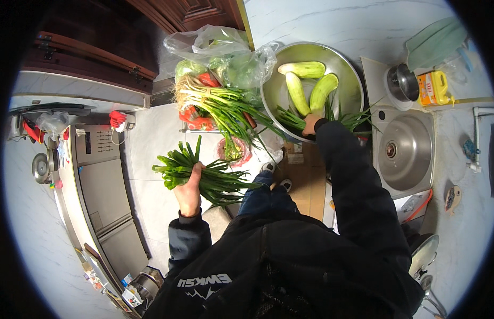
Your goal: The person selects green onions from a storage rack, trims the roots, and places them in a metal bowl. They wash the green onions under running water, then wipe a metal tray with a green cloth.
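Observation:
My left hand [190, 191] grips a thick bunch of green onion leaves [219, 183], cut ends to the left and thin tips to the right. Inside the near rim of a large metal basin [352, 75], my right hand [310, 124] is closed around more green onion leaves [288, 117]. Their tips trail out past the basin's right rim, and my sleeve covers part of them. Several pale green gourds [298, 93] lie in the basin. To its left rests a bundle of whole green onions [219, 99] with roots still attached.
Clear plastic bags [247, 65] of vegetables sit behind the onion bundle. A pink-lined bin [234, 151] holding scraps stands below it. On the right are a steel sink [406, 153], a dark pot [403, 82] and a yellow jug [433, 87]. Flattened cardboard [304, 171] covers the floor near my feet.

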### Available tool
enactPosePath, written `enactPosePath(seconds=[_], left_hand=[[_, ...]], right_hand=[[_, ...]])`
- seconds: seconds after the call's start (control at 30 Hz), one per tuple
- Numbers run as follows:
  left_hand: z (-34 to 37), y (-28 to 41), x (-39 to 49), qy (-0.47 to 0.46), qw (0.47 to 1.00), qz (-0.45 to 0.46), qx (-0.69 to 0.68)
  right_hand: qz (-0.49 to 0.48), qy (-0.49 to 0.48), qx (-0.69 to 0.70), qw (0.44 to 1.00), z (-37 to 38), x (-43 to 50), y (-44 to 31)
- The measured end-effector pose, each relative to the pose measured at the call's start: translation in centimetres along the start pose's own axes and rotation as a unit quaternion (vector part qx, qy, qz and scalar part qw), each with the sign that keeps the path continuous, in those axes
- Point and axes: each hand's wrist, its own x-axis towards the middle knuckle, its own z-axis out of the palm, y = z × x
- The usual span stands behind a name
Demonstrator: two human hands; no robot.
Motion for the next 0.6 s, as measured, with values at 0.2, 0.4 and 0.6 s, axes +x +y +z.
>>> enactPosePath(seconds=[0.2, 0.4, 0.6], left_hand=[[0.3, 0.5, 0.6, -0.003, 1.000, -0.004, -0.008], [1.8, 3.2, 1.7, -0.065, 0.986, -0.035, -0.147], [7.1, 6.7, 4.0, -0.208, 0.949, -0.058, -0.231]], right_hand=[[-0.068, 0.097, 0.052, 0.992, -1.4, -2.9, -0.2], [-0.219, 0.042, 0.382, 0.897, -8.7, -10.0, 0.2], [-0.338, 0.024, 0.560, 0.756, -12.8, -19.4, -3.6]])
